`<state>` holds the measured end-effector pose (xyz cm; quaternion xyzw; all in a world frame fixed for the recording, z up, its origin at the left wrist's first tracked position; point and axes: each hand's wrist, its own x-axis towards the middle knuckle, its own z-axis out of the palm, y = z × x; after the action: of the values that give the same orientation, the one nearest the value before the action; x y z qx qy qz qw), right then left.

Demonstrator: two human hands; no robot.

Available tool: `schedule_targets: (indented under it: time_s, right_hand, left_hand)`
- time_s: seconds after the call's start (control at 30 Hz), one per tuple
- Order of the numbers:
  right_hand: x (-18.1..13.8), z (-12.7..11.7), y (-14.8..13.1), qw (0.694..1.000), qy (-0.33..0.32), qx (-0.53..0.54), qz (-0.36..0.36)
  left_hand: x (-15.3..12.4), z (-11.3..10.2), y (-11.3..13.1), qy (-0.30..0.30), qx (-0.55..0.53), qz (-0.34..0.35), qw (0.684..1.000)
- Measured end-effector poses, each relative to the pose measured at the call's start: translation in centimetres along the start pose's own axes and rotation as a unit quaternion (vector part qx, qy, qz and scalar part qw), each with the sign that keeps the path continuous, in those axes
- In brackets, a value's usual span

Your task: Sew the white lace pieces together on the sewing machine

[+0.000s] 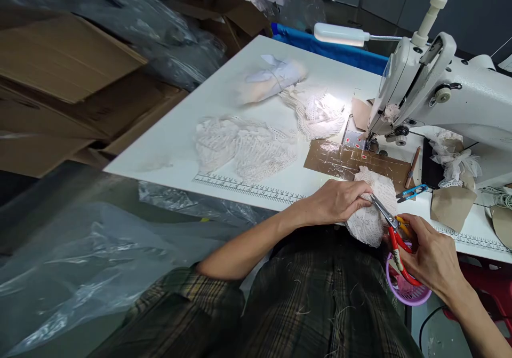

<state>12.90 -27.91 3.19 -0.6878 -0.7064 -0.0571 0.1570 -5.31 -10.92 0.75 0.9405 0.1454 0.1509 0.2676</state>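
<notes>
My left hand (340, 200) pinches a piece of white lace (370, 222) at the front edge of the white table (176, 134). The lace hangs partly over the edge toward my lap. My right hand (430, 254) grips red-handled scissors (394, 235), whose metal blades point up-left and touch the lace right by my left fingertips. Blue thread snips (412, 191) lie on the table just behind the lace.
A white sewing machine (440, 86) with its lamp (340, 34) stands at the right. Lace piles (246, 144) and a wrapped bundle (272, 80) lie mid-table. Brown cardboard (354, 160) is taped near the needle. A purple basket (408, 288) sits below my right hand. Cardboard boxes (60, 80) and plastic bags (80, 262) crowd the left.
</notes>
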Motion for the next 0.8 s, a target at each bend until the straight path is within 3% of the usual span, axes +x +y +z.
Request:
schedule_targets:
  time_s: [0.17, 0.3, 0.47, 0.53, 0.6, 0.63, 0.7, 0.77, 0.8]
  right_hand:
    - [-0.1, 0.1, -0.1, 1.0, -0.002, -0.005, 0.012]
    - [0.0, -0.3, -0.7, 0.98, -0.084, 0.152, 0.102]
    - [0.1, -1.0, -2.1, 0.849, -0.245, 0.39, 0.26]
    - [-0.1, -0.8, -2.3, 0.791, -0.263, 0.46, 0.305]
    - [-0.5, -0.6, -2.0, 0.768, -0.239, 0.49, 0.336]
    - [-0.7, -0.6, -1.6, 0.782, -0.212, 0.477, 0.341]
    - [-1.1, -0.5, -0.1, 0.854, -0.134, 0.379, 0.332]
    - [-1.7, -0.7, 2.0, 0.926, -0.043, 0.201, 0.316]
    - [-2.0, -0.9, 3.2, 0.945, 0.005, 0.098, 0.312]
  left_hand:
    - [0.1, 0.0, 0.1, -0.009, 0.011, -0.007, 1.0]
    - [0.1, 0.0, 0.2, -0.011, 0.02, -0.011, 1.0]
    - [0.1, 0.0, 0.3, -0.01, 0.015, -0.006, 1.0]
    - [0.1, 0.0, 0.3, -0.007, 0.007, -0.01, 1.0]
    - [0.0, -0.2, 0.2, -0.004, -0.005, -0.015, 1.0]
    - [0.0, -0.3, 0.2, -0.005, -0.017, -0.017, 1.0]
    - [-0.1, -0.7, 0.3, -0.01, -0.056, -0.025, 0.998]
    - [-0.4, -1.1, 0.6, -0.007, -0.106, -0.047, 0.993]
    - [-0.5, -1.1, 0.9, 0.002, -0.13, -0.065, 0.989]
